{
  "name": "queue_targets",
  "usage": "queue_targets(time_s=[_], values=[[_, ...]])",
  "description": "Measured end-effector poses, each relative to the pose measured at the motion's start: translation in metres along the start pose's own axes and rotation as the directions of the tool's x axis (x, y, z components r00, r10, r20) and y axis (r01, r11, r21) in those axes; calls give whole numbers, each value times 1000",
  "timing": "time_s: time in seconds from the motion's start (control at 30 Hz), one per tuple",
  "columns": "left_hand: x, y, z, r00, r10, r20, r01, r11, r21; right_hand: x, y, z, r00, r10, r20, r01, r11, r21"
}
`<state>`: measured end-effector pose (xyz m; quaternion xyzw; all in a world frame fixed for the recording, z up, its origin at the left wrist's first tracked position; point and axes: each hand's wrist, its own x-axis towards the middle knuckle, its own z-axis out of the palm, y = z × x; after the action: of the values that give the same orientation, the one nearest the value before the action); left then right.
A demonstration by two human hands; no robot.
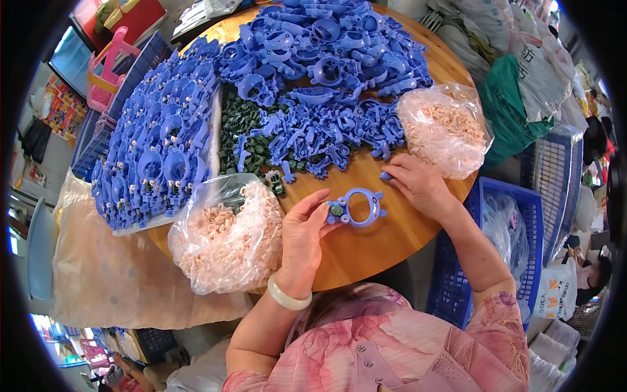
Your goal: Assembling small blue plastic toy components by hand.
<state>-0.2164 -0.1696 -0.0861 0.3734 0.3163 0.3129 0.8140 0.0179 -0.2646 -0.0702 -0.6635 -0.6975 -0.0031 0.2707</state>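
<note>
My left hand (305,225) is closed on a blue plastic ring-shaped part (366,208) with small ears and a dark green piece set in its end. Between the fingertips of my right hand (418,186) is a small blue plastic piece (386,176), mostly covered by the fingers. Just beyond my hands lies a heap of small blue plastic pieces (326,130). A pile of dark green pieces (251,134) sits left of that heap. Clear bags of small pale peach pieces flank my hands, one left bag (225,242) and one right bag (444,130).
Larger blue ring-shaped parts (320,42) are piled at the far side of the round wooden table (353,261). A tray of assembled blue parts (157,144) stands at the left. Blue crates (532,228) and sacks (548,72) crowd the right side.
</note>
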Motion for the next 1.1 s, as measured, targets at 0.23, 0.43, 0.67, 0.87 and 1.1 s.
queue_targets(time_s=[0.23,0.43,0.67,0.87,1.1], values=[[-2,-2,5,1000,30,-6,-30,999,15,11,-42,-13,995,-8,-99,32,969,243],[-3,1,10,1000,12,-12,-12,1000,4,16,-66,-7,998,-44,-38,51,982,184],[-4,-1,8,1000,0,-13,0,1000,-22,19,-71,-4,997,-69,-18,71,982,175],[-4,1,8,1000,3,-21,-4,1000,-12,20,-70,-6,995,-94,22,90,987,133],[-4,1,10,1000,-3,-23,3,1000,-8,21,-67,-5,992,-128,6,126,986,109]])
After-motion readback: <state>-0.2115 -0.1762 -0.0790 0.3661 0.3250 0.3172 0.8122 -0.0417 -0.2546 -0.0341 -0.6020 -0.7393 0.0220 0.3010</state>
